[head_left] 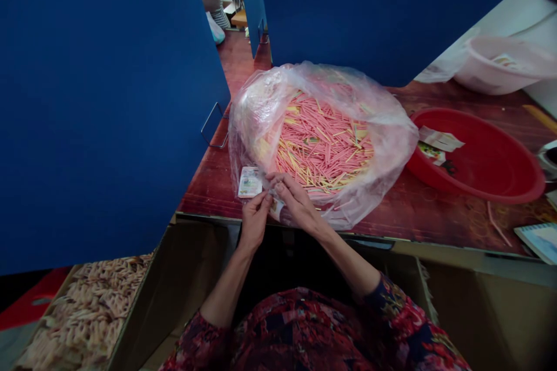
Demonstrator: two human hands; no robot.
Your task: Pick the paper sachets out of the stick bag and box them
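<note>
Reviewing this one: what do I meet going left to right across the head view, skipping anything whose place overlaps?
Heap of pale pieces → wire handle → left hand → right hand → red basin.

bag (389, 133): thin, glossy, wrinkled plastic | red basin (500, 156): smooth plastic | panels (100, 98): matt | handle (209, 116): metal wire

One bag (391, 145), one red basin (496, 162), one pale basin (489, 78), sticks (324, 136): probably hundreds.
</note>
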